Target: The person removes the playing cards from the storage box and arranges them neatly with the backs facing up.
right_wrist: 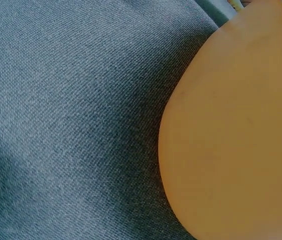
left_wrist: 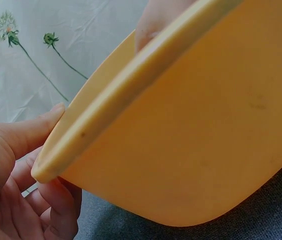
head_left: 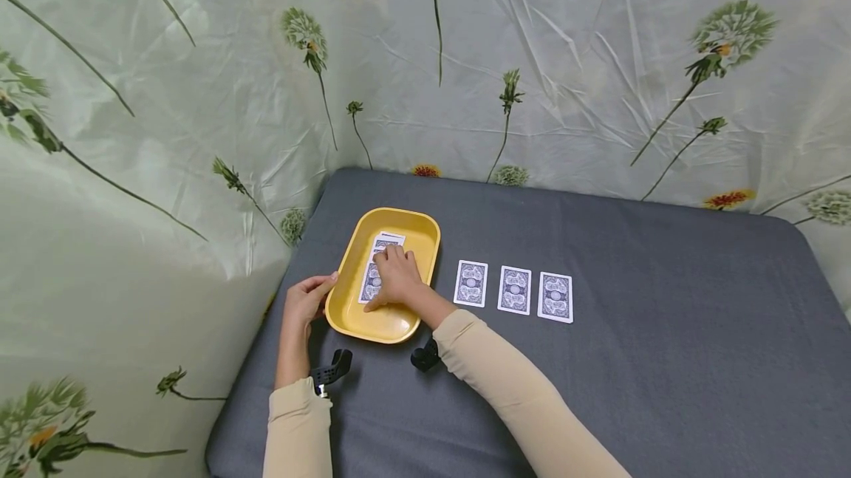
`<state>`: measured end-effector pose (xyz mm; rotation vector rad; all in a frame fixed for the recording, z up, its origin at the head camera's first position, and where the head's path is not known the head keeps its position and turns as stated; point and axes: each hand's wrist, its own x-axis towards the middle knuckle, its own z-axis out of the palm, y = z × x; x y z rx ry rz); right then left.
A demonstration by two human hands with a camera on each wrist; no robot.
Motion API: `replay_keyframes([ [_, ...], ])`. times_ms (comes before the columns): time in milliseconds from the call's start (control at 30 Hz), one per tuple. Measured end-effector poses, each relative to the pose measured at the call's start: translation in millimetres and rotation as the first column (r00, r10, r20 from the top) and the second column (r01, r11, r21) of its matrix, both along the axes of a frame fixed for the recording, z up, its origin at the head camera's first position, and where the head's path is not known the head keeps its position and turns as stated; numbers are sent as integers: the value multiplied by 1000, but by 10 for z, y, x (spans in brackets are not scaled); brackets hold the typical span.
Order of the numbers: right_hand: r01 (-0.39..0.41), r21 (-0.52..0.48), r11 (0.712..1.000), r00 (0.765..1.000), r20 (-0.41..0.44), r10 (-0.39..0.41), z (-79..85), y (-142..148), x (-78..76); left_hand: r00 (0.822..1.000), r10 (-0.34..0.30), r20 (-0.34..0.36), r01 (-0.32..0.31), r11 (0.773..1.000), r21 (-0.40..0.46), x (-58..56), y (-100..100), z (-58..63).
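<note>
A yellow tray (head_left: 431,241) stands on the left part of the grey surface. My left hand (head_left: 306,304) grips its left rim; in the left wrist view the thumb lies along the rim and the curled fingers are below it. Inside the tray, my right hand (head_left: 399,278) reaches over a blue-backed playing card (head_left: 369,287), thumb at the near end and fingertips at the far end. More playing cards (head_left: 394,238) show beyond those fingertips, partly covered by the hand. The right wrist view has only the tray's outer side (right_wrist: 231,130) and grey fabric, no hand.
Three playing cards lie face down in a row to the right of the tray: a left one (head_left: 470,284), a middle one (head_left: 515,289) and a right one (head_left: 555,297). Flower-patterned sheeting (head_left: 565,79) hangs behind and left of the grey padded surface (head_left: 665,345).
</note>
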<state>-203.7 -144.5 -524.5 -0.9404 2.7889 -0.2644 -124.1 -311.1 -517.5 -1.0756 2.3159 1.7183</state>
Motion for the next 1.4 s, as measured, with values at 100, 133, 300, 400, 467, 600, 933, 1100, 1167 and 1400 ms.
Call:
replay_keyframes([
  [100, 0, -15, 1000, 1000, 7, 0, 0, 6, 4, 1000, 1, -1, -1, 1000, 4, 0, 0, 0],
  [133, 0, -18, 1000, 1000, 7, 0, -3, 6, 4, 1000, 2, -2, -2, 1000, 5, 0, 0, -1],
  [300, -4, -43, 999, 999, 49, 6, -6, 7, 0, 1000, 9, 0, -9, 1000, 11, 0, -3, -1],
  [400, -4, -51, 999, 997, 72, 8, 1, 8, 0, 1000, 14, -2, -14, 1000, 19, 1, 0, 3],
  [467, -5, -47, 999, 997, 79, 8, 2, 7, -1, 1000, 17, -5, -17, 1000, 25, 3, 1, 4],
  [600, -6, -54, 999, 996, 86, 10, 4, 4, -2, 1000, 19, -7, -19, 999, 37, 6, 2, 7],
  [933, -20, -61, 998, 998, 53, 23, 8, -8, 6, 1000, 20, -1, -20, 999, 44, 7, 3, 12],
  [1100, -15, -49, 999, 999, 43, 17, 6, -2, 9, 1000, 20, -9, -20, 999, 44, 9, 6, 4],
  [1167, -20, -48, 999, 999, 45, 22, 6, 0, 9, 1000, 19, -9, -19, 999, 41, 9, 5, 1],
  [1400, 4, -48, 999, 999, 53, -2, -2, 2, 3, 1000, 22, -22, -21, 998, 52, 0, 5, -7],
])
